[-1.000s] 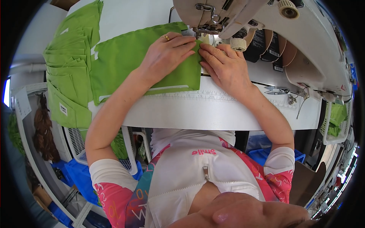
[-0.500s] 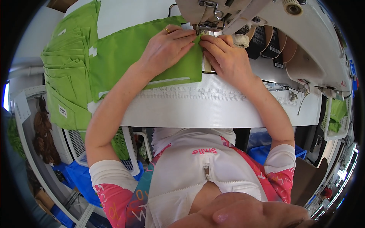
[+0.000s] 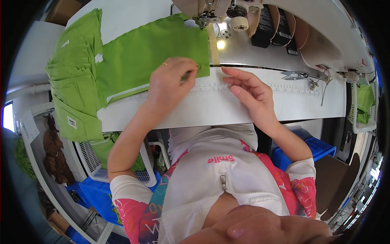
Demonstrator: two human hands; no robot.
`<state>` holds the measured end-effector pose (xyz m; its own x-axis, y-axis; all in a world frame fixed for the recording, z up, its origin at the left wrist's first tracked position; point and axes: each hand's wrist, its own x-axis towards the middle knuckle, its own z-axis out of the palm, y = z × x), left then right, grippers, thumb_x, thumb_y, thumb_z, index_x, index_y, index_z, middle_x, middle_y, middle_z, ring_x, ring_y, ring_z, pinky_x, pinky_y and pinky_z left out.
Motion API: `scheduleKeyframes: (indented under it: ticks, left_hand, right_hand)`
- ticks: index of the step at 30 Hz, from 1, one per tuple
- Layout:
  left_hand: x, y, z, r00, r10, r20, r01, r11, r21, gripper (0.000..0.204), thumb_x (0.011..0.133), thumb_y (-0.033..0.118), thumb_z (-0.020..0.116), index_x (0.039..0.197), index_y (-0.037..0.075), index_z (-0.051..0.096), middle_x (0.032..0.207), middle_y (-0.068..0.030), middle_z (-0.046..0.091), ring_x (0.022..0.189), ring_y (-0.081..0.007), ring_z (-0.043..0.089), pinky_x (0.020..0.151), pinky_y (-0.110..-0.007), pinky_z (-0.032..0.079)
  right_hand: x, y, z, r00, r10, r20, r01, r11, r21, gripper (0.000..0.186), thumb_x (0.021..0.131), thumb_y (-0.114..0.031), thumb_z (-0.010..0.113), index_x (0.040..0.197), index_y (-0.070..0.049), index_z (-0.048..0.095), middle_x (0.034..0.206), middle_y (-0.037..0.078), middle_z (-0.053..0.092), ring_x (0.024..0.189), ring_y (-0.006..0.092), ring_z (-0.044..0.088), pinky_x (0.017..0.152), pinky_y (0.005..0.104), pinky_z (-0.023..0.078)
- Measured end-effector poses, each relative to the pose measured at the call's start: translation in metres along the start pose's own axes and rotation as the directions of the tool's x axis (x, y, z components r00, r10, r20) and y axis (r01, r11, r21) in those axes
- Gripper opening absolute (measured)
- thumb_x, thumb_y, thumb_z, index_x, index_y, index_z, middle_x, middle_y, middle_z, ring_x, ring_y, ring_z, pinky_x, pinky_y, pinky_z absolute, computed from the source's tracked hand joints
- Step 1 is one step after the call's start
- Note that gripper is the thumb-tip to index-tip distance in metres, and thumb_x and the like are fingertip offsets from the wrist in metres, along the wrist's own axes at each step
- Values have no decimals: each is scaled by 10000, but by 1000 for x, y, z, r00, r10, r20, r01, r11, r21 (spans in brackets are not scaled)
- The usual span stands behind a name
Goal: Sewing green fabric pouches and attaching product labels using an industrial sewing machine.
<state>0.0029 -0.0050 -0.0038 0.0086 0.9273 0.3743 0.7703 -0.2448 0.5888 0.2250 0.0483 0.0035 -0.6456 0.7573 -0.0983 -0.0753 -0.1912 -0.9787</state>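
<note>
Green rectangular cloth (image 3: pixel 140 55) lies across the white, ruler-marked worktop (image 3: pixel 215 107): light and limp, I'd guess (perhaps slippery), best held along its edges. The left hand's (image 3: pixel 167 82) grip is curled, pinch unclear; the right hand's (image 3: pixel 261 101) is spread.

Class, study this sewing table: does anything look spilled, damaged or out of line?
Nothing looks spilled or damaged. Only the stack of green fabric pieces, left of the green panel, seems untidy: its layers fan out unevenly instead of lining up, perhaps deliberately.
</note>
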Motion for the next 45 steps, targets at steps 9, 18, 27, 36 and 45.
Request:
scheduleKeyframes:
  ticks: [9, 18, 27, 36, 45]
  left_hand:
    - [4, -12, -15, 853, -495, 168, 454, 543, -706, 139, 868, 81, 606, 960, -13, 653, 760, 36, 581, 689, -29, 497, 599, -180, 389]
    - [-4, 1, -14, 969, -238, 61, 237, 840, -488, 224, 861, 46, 606, 1076, 4, 653, 950, -38, 582, 855, -109, 562, 758, -213, 446]
    - [3, -9, -15, 931, -332, 151, 337, 624, -705, 116, 809, 9, 657, 922, -11, 677, 962, -36, 590, 841, -118, 590, 762, -225, 471]
    - [5, 0, -19, 894, -391, 220, 419, 553, -720, 126, 859, 52, 621, 969, -8, 620, 797, 2, 604, 770, -72, 564, 720, -188, 445]
    - [-2, -15, -12, 870, -449, 205, 382, 348, -856, 154, 861, 101, 634, 988, 14, 617, 829, 21, 588, 757, -33, 503, 692, -183, 401]
  right_hand:
    - [52, -5, 13, 923, 274, 272, -372, 819, 436, 419, 912, -88, 497, 1281, 80, 390, 1163, 126, 568, 920, 181, 633, 741, 275, 533]
    - [46, 5, 26, 968, 79, 239, -84, 996, 11, 232, 921, -58, 485, 1125, 0, 577, 1058, 43, 635, 747, 80, 599, 661, 206, 486]
    - [65, 8, 31, 989, 76, 131, -78, 997, 14, 111, 841, -76, 632, 911, 10, 622, 772, 43, 649, 661, 70, 595, 564, 193, 471]
    - [57, 6, 44, 995, 105, -1, -97, 929, 357, 142, 817, -43, 651, 932, 23, 600, 864, 59, 653, 786, 96, 621, 667, 209, 492]
    - [67, 10, 52, 1000, 15, 3, -15, 999, 48, 155, 806, -41, 679, 939, -3, 609, 868, 51, 634, 774, 100, 585, 716, 225, 468]
